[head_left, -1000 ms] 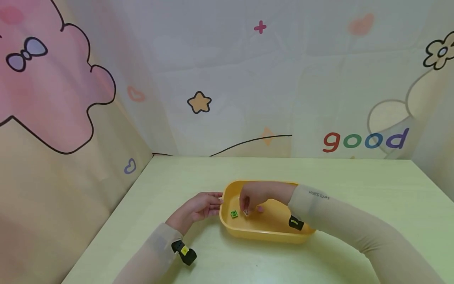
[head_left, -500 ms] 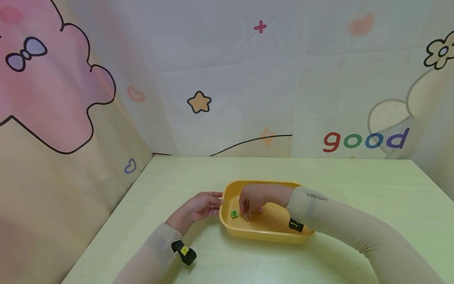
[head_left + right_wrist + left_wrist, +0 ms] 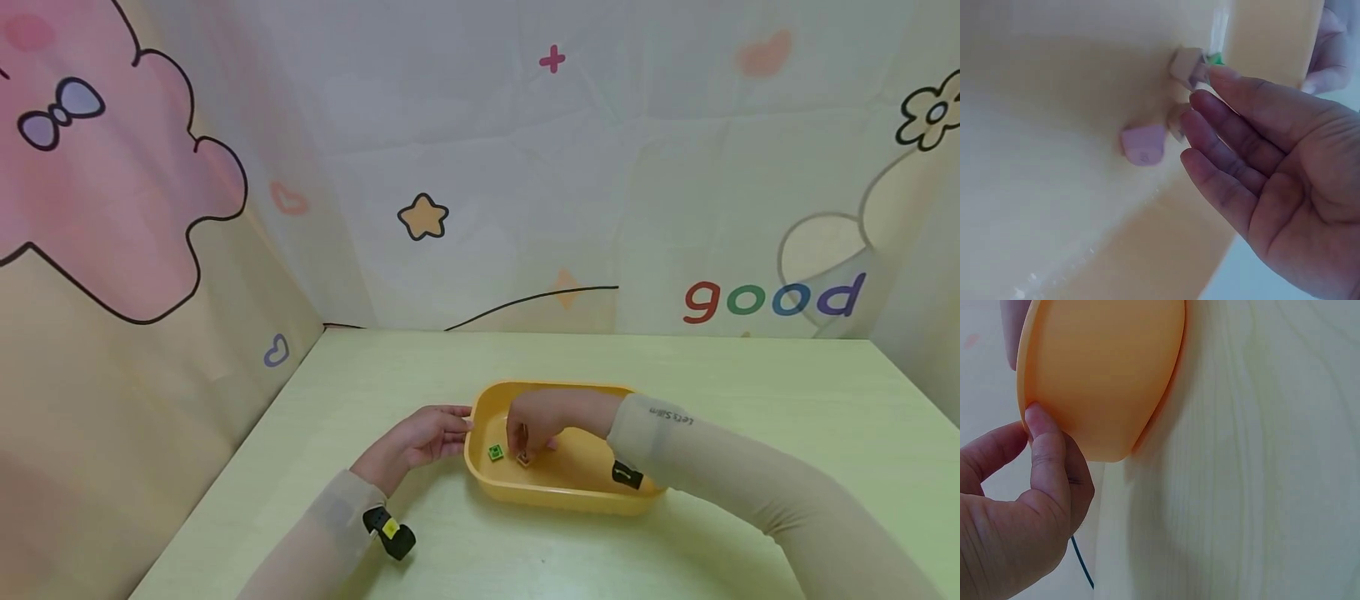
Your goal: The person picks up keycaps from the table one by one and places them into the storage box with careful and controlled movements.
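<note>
In the head view my left hand (image 3: 427, 435) pinches the left end of a yellow-orange plastic tray (image 3: 570, 498); its fingers lie against the wall in the left wrist view. Inside the tray, my right hand (image 3: 536, 418) points down and pinches a small beige keycap (image 3: 1186, 66) by its side, thumb and index finger on it. Left of that hand lies a green keycap (image 3: 495, 452). The right wrist view also shows a pink keycap (image 3: 1143, 145) with a printed mark and another beige keycap (image 3: 1177, 120), partly behind the fingertips.
The tray stands on a pale wood-grain table (image 3: 420, 542). A printed curtain (image 3: 480, 167) hangs behind and at the sides. Each forearm wears a dark strap, such as the left wrist strap (image 3: 389, 533). My right forearm crosses the tray's right end.
The beige keycap at my right fingertips has shifted slightly toward the tray's front and changed its tilt. My left hand, the tray and the green keycap stay in place.
</note>
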Available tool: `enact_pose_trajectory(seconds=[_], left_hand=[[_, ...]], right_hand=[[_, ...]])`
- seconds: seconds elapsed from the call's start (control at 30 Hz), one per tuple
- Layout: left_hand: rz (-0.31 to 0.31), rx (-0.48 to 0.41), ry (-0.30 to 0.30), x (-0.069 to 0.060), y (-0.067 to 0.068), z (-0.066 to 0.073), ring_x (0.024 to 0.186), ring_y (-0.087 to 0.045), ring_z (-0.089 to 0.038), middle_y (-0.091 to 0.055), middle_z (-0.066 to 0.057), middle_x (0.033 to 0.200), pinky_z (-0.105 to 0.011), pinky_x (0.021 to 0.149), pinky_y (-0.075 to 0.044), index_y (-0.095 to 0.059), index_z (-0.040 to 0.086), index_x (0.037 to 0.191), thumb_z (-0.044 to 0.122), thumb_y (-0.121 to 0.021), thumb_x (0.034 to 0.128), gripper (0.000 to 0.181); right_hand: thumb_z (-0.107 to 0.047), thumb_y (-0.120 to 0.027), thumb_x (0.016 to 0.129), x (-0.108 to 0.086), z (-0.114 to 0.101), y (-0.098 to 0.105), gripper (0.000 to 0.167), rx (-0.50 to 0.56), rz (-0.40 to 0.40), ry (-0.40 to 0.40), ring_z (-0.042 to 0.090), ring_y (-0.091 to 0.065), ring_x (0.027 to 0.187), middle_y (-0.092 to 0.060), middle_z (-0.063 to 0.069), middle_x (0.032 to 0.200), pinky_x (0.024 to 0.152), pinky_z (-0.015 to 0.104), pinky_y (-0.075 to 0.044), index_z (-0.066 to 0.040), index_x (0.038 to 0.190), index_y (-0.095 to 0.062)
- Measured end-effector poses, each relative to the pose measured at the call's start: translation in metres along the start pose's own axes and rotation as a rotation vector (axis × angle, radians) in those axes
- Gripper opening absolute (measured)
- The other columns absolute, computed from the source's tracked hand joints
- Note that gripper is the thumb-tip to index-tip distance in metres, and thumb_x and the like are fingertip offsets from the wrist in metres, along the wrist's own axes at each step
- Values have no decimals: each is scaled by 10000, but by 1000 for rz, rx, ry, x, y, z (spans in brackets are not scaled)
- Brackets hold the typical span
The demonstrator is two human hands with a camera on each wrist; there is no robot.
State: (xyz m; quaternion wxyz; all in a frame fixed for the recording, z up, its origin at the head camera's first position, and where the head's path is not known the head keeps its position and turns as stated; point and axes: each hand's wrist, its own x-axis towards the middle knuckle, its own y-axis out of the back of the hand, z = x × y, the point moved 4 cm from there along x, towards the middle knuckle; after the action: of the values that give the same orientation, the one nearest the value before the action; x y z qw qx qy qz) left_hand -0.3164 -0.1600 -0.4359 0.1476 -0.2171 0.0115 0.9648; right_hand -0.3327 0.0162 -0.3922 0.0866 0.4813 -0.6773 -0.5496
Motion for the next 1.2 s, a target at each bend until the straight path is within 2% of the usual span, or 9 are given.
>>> enact_pose_trajectory(seconds=[0.2, 0.33, 0.43, 0.77, 0.97, 1.2], left_hand=[[-6, -3, 1, -1, 0, -2, 739, -652, -54, -695, 22, 891, -145, 674, -597, -479, -50, 1459, 43, -547, 1012, 461], [-1, -6, -1, -2, 2, -4, 751, -653, -61, -698, 4, 923, -149, 682, -601, -472, -52, 1463, 46, -551, 1014, 467], [4, -7, 0, -3, 3, -5, 766, -661, -67, -706, -10, 953, -155, 691, -607, -468, -53, 1469, 49, -555, 1013, 475], [1, -4, 1, -3, 1, -2, 755, -653, -63, -704, -3, 940, -151, 681, -600, -466, -43, 1474, 52, -555, 1014, 478], [-2, -3, 1, -3, 0, 1, 740, -665, -55, -706, 9, 908, -149, 671, -600, -473, -53, 1459, 43, -550, 1015, 461], [-17, -10, -11, -3, -2, 1, 737, -666, -48, -699, 24, 881, -146, 671, -598, -463, -69, 1459, 31, -542, 1010, 466]], right_hand=[[-56, -778, 865, -11, -1, 19, 188, -90, 75, 22, 37, -622, 836, -771, 17, 987, 765, 168, -548, -72, 1051, -793], [-63, -770, 881, -25, -1, 33, 231, -70, 116, 3, 86, -658, 892, -761, 47, 1032, 830, 218, -583, -51, 1112, -772], [-77, -762, 897, -35, 1, 41, 228, -78, 149, 19, 105, -667, 895, -753, 52, 1026, 850, 246, -592, -35, 1121, -764], [-99, -746, 903, -77, 11, 67, 235, -58, 254, 39, 93, -643, 853, -759, 73, 991, 802, 257, -580, 3, 1115, -749], [-145, -746, 919, -110, 18, 77, 227, -37, 306, 1, 80, -636, 851, -764, 27, 989, 803, 283, -589, -28, 1114, -753], [-192, -768, 914, -146, 38, 76, 252, 16, 365, -60, 81, -614, 832, -752, 1, 993, 738, 235, -580, -44, 1118, -753]])
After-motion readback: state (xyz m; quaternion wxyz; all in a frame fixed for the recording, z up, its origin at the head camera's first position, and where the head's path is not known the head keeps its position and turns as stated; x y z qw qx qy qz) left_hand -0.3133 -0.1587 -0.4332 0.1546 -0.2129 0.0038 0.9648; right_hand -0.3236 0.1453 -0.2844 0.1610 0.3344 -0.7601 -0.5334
